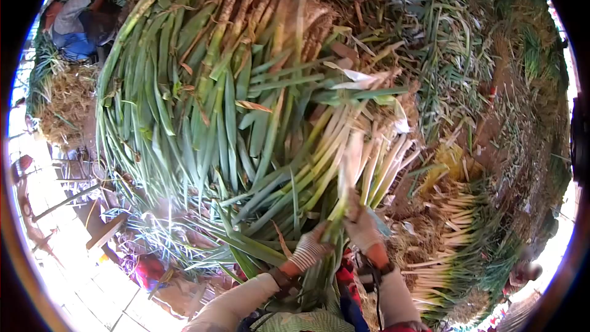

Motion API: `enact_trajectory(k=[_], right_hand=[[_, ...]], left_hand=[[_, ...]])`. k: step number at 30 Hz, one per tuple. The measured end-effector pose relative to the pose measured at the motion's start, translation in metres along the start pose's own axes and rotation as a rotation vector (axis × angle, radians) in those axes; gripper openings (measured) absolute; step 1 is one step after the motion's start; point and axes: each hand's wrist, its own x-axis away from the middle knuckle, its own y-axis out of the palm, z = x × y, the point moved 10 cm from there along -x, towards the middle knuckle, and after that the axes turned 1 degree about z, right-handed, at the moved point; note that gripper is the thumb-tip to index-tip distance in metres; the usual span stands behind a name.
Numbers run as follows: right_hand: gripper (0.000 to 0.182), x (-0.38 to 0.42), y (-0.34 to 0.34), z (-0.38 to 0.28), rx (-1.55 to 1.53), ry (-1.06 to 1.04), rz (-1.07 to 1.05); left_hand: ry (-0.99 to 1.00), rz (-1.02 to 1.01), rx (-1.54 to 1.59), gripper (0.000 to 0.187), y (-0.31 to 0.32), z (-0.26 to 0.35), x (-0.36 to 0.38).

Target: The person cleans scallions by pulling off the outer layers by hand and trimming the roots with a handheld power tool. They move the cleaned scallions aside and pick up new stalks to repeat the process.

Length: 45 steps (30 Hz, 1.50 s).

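Both of my hands wear pale knitted gloves and work on one long green onion [350, 160], held upright in front of my lap. My right hand [362, 229] is closed round it where the pale stem meets the green. Just left and lower, my left hand [312, 247] is closed on its green leaves, which hang down toward my lap. The fingertips are partly blurred. Beyond the hands, more green onions [326, 172] lie in a slanting pile, white ends to the upper right. A large heap of green onions [203, 117] fills the left and centre.
At the right lies a row of cleaned green onions [452, 233], white ends leftward, near a yellow bag [448, 163]. Stripped leaves [442, 43] litter the ground at the upper right. Another person [77, 24] sits at the upper left beside a root pile [64, 107].
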Motion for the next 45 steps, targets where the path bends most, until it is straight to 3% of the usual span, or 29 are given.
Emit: enact_trajectory(k=[2, 3, 4, 5, 6, 7, 8, 9, 10, 12, 14, 15, 16, 17, 19, 20, 23, 27, 28, 29, 31, 33, 35, 39, 40, 43, 45], right_hand=[[0.050, 0.003, -0.012, 0.036, -0.052, 0.157, 0.085], [0.051, 0.022, -0.036, 0.020, 0.003, 0.267, 0.084], [0.053, 0.031, -0.038, 0.005, 0.142, 0.303, 0.020], [0.061, 0.032, -0.025, 0.006, 0.102, 0.253, -0.037], [0.063, 0.033, -0.008, 0.013, 0.221, 0.225, -0.128], [0.065, 0.031, 0.009, 0.021, 0.342, 0.196, -0.219], [0.064, 0.023, 0.010, 0.025, 0.128, 0.161, -0.152], [0.064, 0.015, 0.008, 0.033, -0.085, 0.130, -0.086], [0.064, 0.009, 0.003, 0.037, -0.299, 0.102, -0.016], [0.059, 0.017, 0.031, -0.006, -0.213, 0.064, -0.236], [0.057, 0.032, 0.052, -0.062, -0.082, 0.063, -0.415], [0.057, 0.036, 0.056, -0.091, 0.010, 0.079, -0.483], [0.058, 0.040, 0.061, -0.100, 0.105, 0.093, -0.555], [0.060, 0.021, 0.061, -0.095, 0.017, -0.030, -0.354], [0.054, -0.008, 0.036, -0.102, -0.002, -0.080, -0.129], [0.054, -0.007, 0.029, -0.117, -0.137, -0.096, -0.169], [0.056, 0.002, 0.054, -0.123, 0.077, -0.198, -0.386], [0.060, -0.023, 0.050, -0.110, -0.037, -0.165, -0.208], [0.054, -0.019, 0.055, -0.112, -0.262, -0.077, -0.301], [0.049, -0.012, 0.058, -0.124, -0.065, -0.182, -0.312], [0.048, 0.007, 0.053, -0.145, 0.069, -0.181, -0.371], [0.047, 0.013, 0.040, -0.131, -0.048, -0.151, -0.349], [0.061, 0.027, 0.005, -0.125, -0.031, -0.104, -0.238], [0.055, 0.080, -0.019, -0.083, 0.015, -0.052, -0.168], [0.053, 0.096, -0.025, -0.077, 0.004, 0.068, -0.211], [0.048, 0.123, 0.000, -0.017, 0.211, 0.140, -0.253], [0.044, 0.126, -0.003, -0.004, 0.176, 0.195, -0.273]], left_hand=[[0.080, -0.026, -0.203, 0.078, 0.012, 0.019, -0.009], [0.164, 0.009, -0.265, 0.076, 0.018, 0.016, -0.021], [0.091, -0.004, -0.349, 0.073, 0.017, 0.027, -0.029], [0.014, -0.015, -0.433, 0.069, 0.009, 0.040, -0.037], [0.064, -0.040, -0.468, 0.065, 0.003, 0.046, -0.047], [0.275, 0.015, -0.447, 0.059, -0.013, 0.076, -0.053], [0.285, 0.080, -0.440, 0.059, -0.041, 0.086, -0.060], [0.458, 0.332, -0.736, 0.056, -0.085, 0.132, -0.055], [0.452, 0.543, -0.786, 0.053, -0.142, 0.176, -0.053], [0.511, 0.956, -0.870, 0.059, -0.256, 0.227, -0.058], [-0.183, 1.133, -1.137, 0.103, -0.360, 0.243, -0.074], [-0.497, 0.965, -0.996, 0.126, -0.392, 0.233, -0.076], [-0.494, 0.919, -0.826, 0.138, -0.411, 0.214, -0.080], [-0.474, 0.922, -0.881, 0.138, -0.413, 0.209, -0.080], [-0.417, 0.934, -0.988, 0.139, -0.413, 0.206, -0.080], [-0.385, 0.958, -1.042, 0.136, -0.416, 0.205, -0.081], [-0.344, 0.965, -0.971, 0.127, -0.441, 0.184, -0.083], [-0.514, 0.817, -0.948, 0.109, -0.436, 0.147, -0.083], [-0.384, 0.830, -0.969, 0.095, -0.428, 0.150, -0.078], [-0.340, 0.806, -0.942, 0.092, -0.418, 0.141, -0.073], [-0.251, 0.755, -0.879, 0.086, -0.378, 0.142, -0.053], [-0.281, 0.656, -0.923, 0.080, -0.315, 0.148, -0.015], [-0.356, 0.526, -0.908, 0.086, -0.258, 0.144, 0.022], [-0.302, 0.147, -0.732, 0.099, -0.150, 0.135, 0.065], [-0.280, 0.134, -0.711, 0.100, -0.132, 0.126, 0.059], [-0.272, 0.138, -0.638, 0.106, -0.097, 0.074, 0.021], [-0.271, 0.164, -0.690, 0.109, -0.087, 0.056, 0.000]])
